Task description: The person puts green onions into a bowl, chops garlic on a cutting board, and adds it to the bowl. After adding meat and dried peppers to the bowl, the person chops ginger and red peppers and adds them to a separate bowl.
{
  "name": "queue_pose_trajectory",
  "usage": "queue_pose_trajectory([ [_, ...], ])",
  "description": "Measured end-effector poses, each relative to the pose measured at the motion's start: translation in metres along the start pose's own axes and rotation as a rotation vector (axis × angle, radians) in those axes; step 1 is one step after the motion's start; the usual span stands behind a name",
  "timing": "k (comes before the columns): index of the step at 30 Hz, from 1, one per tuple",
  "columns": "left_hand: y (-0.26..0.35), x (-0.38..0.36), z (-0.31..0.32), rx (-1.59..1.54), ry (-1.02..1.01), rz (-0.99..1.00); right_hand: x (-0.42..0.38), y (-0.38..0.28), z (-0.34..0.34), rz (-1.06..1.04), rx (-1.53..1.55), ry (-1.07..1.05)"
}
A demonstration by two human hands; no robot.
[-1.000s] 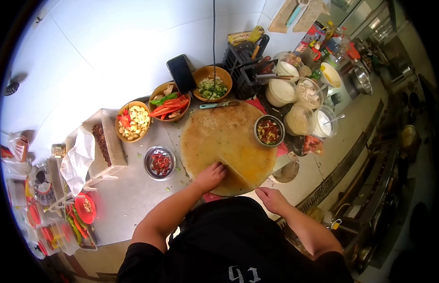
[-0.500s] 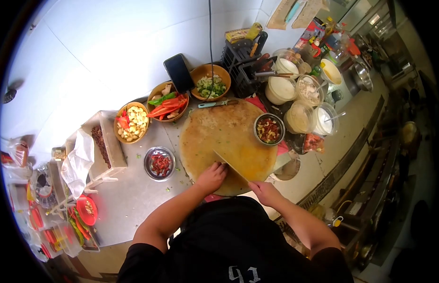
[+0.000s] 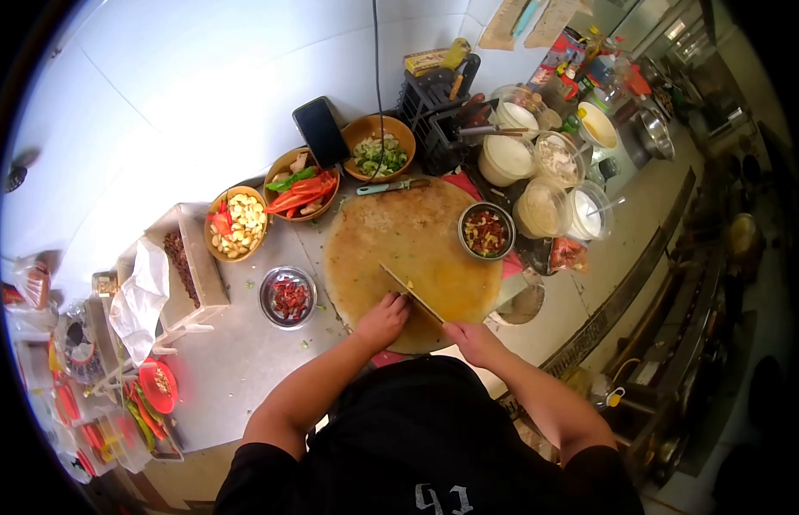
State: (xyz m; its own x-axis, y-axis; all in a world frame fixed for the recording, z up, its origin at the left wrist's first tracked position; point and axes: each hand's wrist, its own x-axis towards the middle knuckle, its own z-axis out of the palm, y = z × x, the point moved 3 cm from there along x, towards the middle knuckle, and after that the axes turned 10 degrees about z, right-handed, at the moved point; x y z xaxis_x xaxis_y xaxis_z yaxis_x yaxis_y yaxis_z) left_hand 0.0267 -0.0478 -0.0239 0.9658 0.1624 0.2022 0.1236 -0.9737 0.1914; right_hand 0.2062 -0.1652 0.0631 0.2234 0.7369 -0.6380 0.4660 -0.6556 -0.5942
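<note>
My right hand (image 3: 473, 342) is closed around the handle of a cleaver (image 3: 412, 294), seen nearly edge-on over the round chopping board (image 3: 365, 236). My left hand (image 3: 383, 321) rests on the board's near part with fingers curled beside the blade. Whatever sits under those fingers is mostly hidden; a small pale piece shows by the blade. At the board's right edge stands a metal bowl (image 3: 487, 231) of dark red and yellowish pieces. A small knife with a light blue handle (image 3: 374, 188) lies along the board's far edge.
A steel bowl of chopped red pieces (image 3: 288, 298) stands left of the board. Behind it are bowls of garlic cloves (image 3: 243, 225), peppers (image 3: 303, 193) and chopped greens (image 3: 379, 156), plus a leaning phone (image 3: 320, 131). Seasoning tubs (image 3: 506, 161) crowd the right; a knife rack (image 3: 427, 105) stands behind.
The cleaver and my right hand have shifted slightly up and to the left. A small pale piece now shows by the blade. My left hand stays nearly in place, and the view has moved a little.
</note>
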Motion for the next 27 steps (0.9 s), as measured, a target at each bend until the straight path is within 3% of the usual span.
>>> queue_pose_trajectory([
  [3,-0.004,0.000,0.010,0.025,-0.053,0.032,-0.016,-0.003,-0.006,0.013,-0.015,-0.005],
  [4,-0.003,-0.003,0.016,0.026,-0.077,0.030,-0.024,-0.004,-0.008,0.116,-0.075,-0.019],
  [6,-0.005,-0.005,0.020,0.054,-0.100,0.041,-0.026,0.010,-0.001,0.059,-0.147,-0.050],
  [9,0.001,0.001,0.010,0.043,0.069,0.072,-0.027,-0.010,-0.002,0.094,-0.101,-0.086],
  [14,-0.003,0.000,0.004,-0.164,0.041,-0.091,0.006,-0.012,0.008,0.025,-0.065,-0.089],
  [20,0.001,0.001,-0.003,-0.068,0.076,-0.029,-0.031,-0.014,-0.006,0.022,-0.041,-0.072],
  [27,-0.002,-0.001,0.000,-0.103,0.105,-0.049,0.011,-0.009,0.018,-0.021,-0.074,-0.046],
])
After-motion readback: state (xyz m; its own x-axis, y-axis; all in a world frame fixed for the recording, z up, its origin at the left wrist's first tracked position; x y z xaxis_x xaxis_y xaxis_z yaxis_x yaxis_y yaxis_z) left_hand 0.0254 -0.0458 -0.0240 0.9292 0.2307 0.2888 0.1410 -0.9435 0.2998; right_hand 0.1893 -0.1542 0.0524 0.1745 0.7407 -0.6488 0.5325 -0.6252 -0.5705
